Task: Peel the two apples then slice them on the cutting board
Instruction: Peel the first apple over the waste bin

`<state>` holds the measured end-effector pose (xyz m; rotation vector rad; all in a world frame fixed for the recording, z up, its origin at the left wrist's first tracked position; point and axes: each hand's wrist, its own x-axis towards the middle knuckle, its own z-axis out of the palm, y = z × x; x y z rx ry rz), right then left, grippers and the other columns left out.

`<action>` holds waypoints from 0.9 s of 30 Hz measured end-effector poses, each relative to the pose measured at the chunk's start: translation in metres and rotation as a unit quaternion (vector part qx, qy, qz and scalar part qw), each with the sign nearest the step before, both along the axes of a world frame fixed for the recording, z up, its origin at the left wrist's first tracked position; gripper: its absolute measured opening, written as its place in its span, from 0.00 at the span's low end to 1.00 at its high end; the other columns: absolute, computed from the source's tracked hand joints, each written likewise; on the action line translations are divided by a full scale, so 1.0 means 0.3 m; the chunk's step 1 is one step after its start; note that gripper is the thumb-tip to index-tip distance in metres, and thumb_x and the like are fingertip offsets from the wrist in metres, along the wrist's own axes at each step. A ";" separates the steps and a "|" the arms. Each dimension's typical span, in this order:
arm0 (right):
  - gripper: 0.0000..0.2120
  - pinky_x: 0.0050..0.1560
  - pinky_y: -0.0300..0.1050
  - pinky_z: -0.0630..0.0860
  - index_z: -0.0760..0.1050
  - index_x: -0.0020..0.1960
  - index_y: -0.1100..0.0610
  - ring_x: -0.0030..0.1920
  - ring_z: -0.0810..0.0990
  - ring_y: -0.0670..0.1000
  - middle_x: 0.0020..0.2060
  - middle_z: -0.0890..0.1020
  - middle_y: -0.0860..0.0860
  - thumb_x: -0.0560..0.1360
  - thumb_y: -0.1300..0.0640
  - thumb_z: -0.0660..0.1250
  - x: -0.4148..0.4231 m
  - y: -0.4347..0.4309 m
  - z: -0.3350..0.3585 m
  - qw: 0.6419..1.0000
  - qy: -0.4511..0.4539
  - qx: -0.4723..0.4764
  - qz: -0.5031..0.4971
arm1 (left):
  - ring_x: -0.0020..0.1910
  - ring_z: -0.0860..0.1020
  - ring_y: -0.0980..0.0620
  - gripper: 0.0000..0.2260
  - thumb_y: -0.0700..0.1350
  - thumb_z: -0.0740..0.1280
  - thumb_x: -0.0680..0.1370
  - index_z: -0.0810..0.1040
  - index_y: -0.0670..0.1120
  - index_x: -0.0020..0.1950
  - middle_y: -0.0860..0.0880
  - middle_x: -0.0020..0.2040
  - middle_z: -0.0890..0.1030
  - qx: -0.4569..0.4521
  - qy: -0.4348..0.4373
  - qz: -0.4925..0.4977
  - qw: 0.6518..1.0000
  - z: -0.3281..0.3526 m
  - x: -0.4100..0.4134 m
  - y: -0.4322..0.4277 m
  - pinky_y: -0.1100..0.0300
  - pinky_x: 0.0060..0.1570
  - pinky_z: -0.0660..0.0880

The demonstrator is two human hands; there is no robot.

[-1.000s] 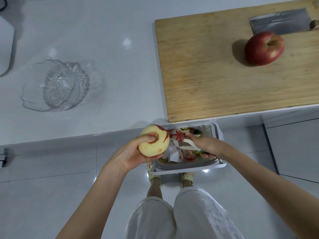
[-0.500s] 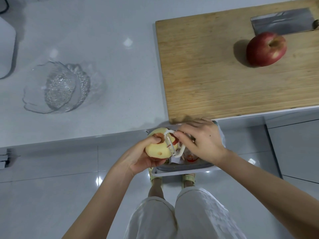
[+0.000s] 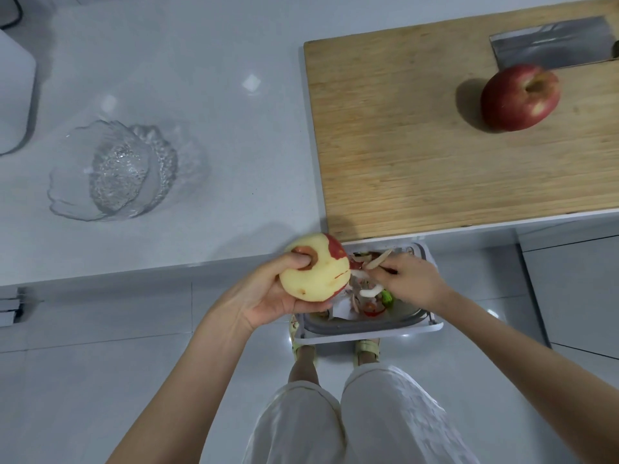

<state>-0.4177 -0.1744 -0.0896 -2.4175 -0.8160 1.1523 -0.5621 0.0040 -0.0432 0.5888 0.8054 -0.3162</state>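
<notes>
Pale glossy countertop (image 3: 201, 78); grey tiled floor (image 3: 83, 380); white cabinet fronts (image 3: 576, 279)

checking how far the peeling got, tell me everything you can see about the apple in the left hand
The apple is mostly peeled: pale yellow flesh shows over nearly all of the visible side, with a patch of red skin left at its upper right and a thin red sliver lower down. A small brown spot marks the flesh. The left hand cups it from below, thumb pressed into the brownish stem hollow. It is held in the air just off the counter edge, beside the scrap bin, with the right hand close by.
</notes>
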 end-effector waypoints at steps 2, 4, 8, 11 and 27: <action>0.17 0.31 0.41 0.66 0.79 0.40 0.52 0.24 0.70 0.47 0.23 0.75 0.49 0.79 0.47 0.58 0.009 0.015 0.020 0.985 0.161 -0.043 -0.045 | 0.44 0.83 0.40 0.23 0.39 0.74 0.62 0.78 0.42 0.56 0.39 0.47 0.84 0.035 0.029 -0.006 0.999 -0.008 -0.010 0.002 0.40 0.43 0.80; 0.17 0.25 0.39 0.59 0.80 0.45 0.59 0.21 0.63 0.48 0.23 0.71 0.53 0.79 0.50 0.57 0.013 0.019 0.030 0.955 0.277 -0.092 -0.042 | 0.44 0.84 0.42 0.20 0.40 0.70 0.64 0.77 0.42 0.56 0.40 0.46 0.84 0.065 0.054 -0.004 0.996 -0.019 -0.014 0.000 0.41 0.43 0.80; 0.16 0.25 0.40 0.57 0.77 0.44 0.62 0.22 0.60 0.48 0.22 0.68 0.52 0.79 0.56 0.53 0.009 0.007 0.044 0.894 0.423 -0.125 -0.076 | 0.46 0.83 0.43 0.21 0.41 0.71 0.63 0.77 0.43 0.55 0.42 0.45 0.84 0.095 0.075 -0.009 0.993 -0.030 -0.018 -0.006 0.44 0.43 0.81; 0.18 0.24 0.40 0.59 0.77 0.39 0.59 0.22 0.61 0.49 0.21 0.68 0.52 0.80 0.55 0.54 0.002 0.007 0.067 0.898 0.414 -0.052 -0.140 | 0.49 0.81 0.42 0.21 0.42 0.71 0.62 0.77 0.44 0.55 0.41 0.49 0.82 0.113 0.085 -0.009 0.990 -0.034 -0.023 -0.005 0.44 0.47 0.80; 0.19 0.35 0.47 0.69 0.76 0.33 0.53 0.30 0.76 0.51 0.26 0.77 0.47 0.78 0.44 0.61 -0.010 0.113 0.082 0.856 -0.295 0.387 0.174 | 0.44 0.82 0.44 0.19 0.40 0.68 0.64 0.78 0.43 0.55 0.42 0.47 0.83 0.052 0.051 0.018 0.997 -0.046 -0.049 -0.021 0.48 0.47 0.78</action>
